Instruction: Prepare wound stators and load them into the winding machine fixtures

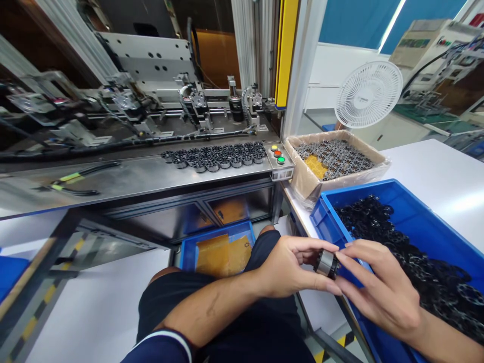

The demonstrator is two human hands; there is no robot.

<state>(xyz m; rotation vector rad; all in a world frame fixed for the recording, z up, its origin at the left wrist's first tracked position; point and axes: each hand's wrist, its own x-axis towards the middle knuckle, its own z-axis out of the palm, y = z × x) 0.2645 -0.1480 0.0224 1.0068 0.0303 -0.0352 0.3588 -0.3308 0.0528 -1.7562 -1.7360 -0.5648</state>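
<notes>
A machine with a pale metal back plate [151,60] and rows of fixtures stood across the far side, with a long, brushed-steel ledge [143,176] along its front. To the right spread a smooth, white table [446,171]. On it sat a deep, rectangular blue plastic bin [419,212], piled with black ring-shaped pieces [408,252]. Just behind the bin stood a brown cardboard box [308,184] lined with clear plastic, full of grey toothed rings [340,154], and beyond it a round, white fan [368,95]. Low down, a shallow blue tray [185,254] held yellow-brown sheets [223,254].

On the ledge, dark round parts [223,156] lay in close rows, beside a small panel with yellow, red and green buttons [281,160]; well to their left rested pliers with black and lime handles [77,178].

The left hand [291,267] curved its thumb and forefinger narrowly around a small grey metal cylinder with a black end [325,263]. The right hand [385,287] brought its thumb and fingertips together at the black end, touching it. The cylinder was tilted, between both hands, near the bin's left wall.
</notes>
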